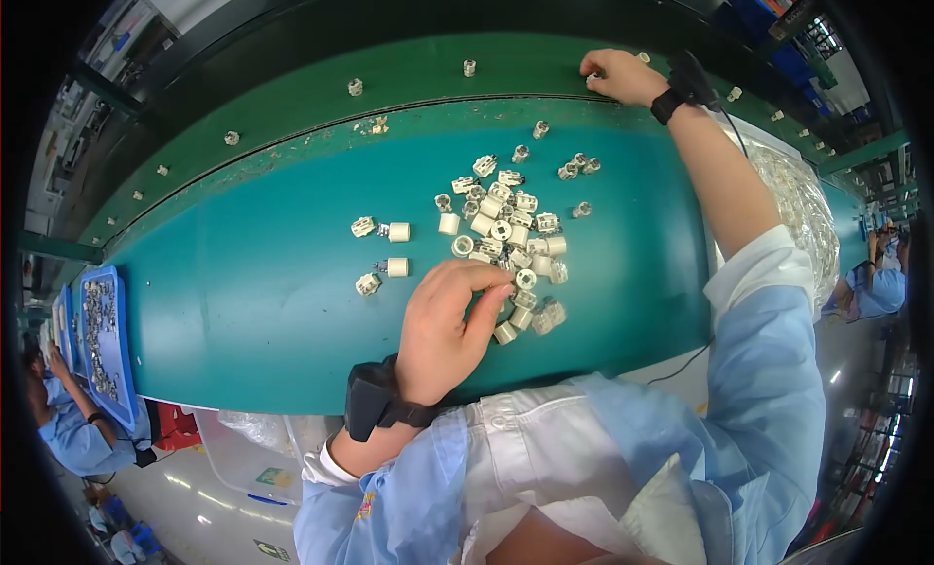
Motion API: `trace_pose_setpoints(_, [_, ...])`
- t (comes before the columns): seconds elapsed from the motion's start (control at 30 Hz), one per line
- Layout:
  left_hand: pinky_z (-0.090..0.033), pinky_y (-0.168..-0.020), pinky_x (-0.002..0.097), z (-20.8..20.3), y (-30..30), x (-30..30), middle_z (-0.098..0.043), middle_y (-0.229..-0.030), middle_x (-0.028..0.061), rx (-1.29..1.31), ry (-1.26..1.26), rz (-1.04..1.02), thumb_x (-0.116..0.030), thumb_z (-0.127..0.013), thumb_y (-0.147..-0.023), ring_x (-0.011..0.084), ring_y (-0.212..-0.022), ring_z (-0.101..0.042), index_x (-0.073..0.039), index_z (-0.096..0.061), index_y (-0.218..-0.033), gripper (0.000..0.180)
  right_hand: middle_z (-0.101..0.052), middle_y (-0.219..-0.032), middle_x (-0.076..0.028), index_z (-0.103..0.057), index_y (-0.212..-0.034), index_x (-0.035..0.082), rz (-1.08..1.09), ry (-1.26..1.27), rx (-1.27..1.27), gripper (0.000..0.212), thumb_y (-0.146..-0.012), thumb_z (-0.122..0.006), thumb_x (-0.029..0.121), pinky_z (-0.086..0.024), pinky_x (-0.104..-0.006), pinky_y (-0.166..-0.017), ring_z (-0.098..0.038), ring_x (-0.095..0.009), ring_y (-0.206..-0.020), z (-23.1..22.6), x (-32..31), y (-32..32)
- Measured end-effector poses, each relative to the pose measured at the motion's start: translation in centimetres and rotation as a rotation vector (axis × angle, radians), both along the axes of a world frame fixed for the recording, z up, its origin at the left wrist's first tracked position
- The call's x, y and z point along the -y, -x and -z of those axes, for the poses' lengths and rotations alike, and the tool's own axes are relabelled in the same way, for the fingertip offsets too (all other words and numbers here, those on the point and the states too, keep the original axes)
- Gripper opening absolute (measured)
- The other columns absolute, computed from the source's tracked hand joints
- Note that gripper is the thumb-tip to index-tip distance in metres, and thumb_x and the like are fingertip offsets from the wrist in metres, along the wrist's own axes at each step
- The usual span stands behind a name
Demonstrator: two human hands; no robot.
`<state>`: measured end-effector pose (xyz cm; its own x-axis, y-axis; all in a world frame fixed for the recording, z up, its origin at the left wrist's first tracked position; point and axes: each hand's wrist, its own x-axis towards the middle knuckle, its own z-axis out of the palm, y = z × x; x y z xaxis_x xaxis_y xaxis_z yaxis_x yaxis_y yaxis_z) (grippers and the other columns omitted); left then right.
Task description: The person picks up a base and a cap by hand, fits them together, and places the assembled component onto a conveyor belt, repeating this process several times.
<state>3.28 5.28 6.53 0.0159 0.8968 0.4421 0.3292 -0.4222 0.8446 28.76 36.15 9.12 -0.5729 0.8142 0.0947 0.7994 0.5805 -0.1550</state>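
Observation:
A loose pile of small cream cylindrical parts (501, 230), some with clear plastic and metal pieces, lies on the green table mat. My left hand (448, 317) reaches into its near side, thumb and forefinger pinched together beside a round cream cap (526, 279). What sits between those fingertips, if anything, I cannot make out. My right hand (623, 77) is stretched out to the far green belt, its fingers closed on a small pale part (592, 78), mostly hidden. Left of the pile are two cream cylinders with metal ends (398, 232) (397, 266) and two cream-and-clear pieces (363, 227) (367, 284).
Small parts stand spaced along the far belt (418, 74). Clear plastic bags (793, 200) fill the right side. At the left end is a blue tray (123, 370) of small parts. Co-workers sit at both ends (88, 419) (876, 283).

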Motion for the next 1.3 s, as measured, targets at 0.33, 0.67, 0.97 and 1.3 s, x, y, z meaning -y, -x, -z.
trace_pose_setpoints(0.33, [-0.045,-0.061,0.0334,0.8,0.4,1.2,-0.061,-0.079,0.0092,0.027,-0.018,-0.015,-0.001,-0.061,-0.077,0.0257,-0.071,-0.057,-0.004,-0.058,-0.086,0.01,-0.06,-0.084,-0.01,-0.054,-0.099,0.0,-0.154,0.249,0.094,0.028,-0.074,-0.062,0.011,-0.046,-0.031,-0.065,-0.059,-0.02,-0.076,-0.7,8.1,5.7])
trace_pose_setpoints(0.67, [-0.046,-0.064,0.0304,0.6,1.0,1.4,-0.062,-0.079,0.008,-0.06,-0.081,-0.016,-0.002,-0.063,-0.077,0.0223,-0.072,-0.059,-0.003,-0.06,-0.086,0.009,-0.062,-0.087,-0.011,-0.055,-0.111,0.002,-0.153,0.215,-0.187,0.042,-0.078,-0.064,0.026,-0.047,-0.0308,-0.069,-0.059,-0.021,-0.077,-2.2,4.2,7.2])
trace_pose_setpoints(0.97, [-0.045,-0.064,0.0328,0.4,1.9,2.2,-0.061,-0.079,0.0093,0.012,0.022,-0.011,-0.002,-0.061,-0.078,0.0248,-0.074,-0.058,-0.002,-0.058,-0.087,0.009,-0.062,-0.078,-0.009,-0.061,-0.094,0.001,-0.078,0.0,-0.127,0.023,-0.079,-0.064,0.018,-0.048,-0.0304,-0.069,-0.06,-0.02,-0.074,0.5,2.6,13.4])
trace_pose_setpoints(1.3, [-0.047,-0.081,0.0288,1.0,1.9,1.8,-0.057,-0.106,0.0095,0.949,0.449,0.32,-0.017,-0.048,-0.093,0.015,-0.094,-0.057,-0.001,-0.044,-0.117,0.03,-0.06,-0.084,-0.008,-0.061,-0.089,0.006,-0.694,0.18,-0.324,0.02,-0.071,-0.068,0.01,-0.047,-0.0323,-0.068,-0.058,-0.023,-0.078,-5.6,22.5,11.7])
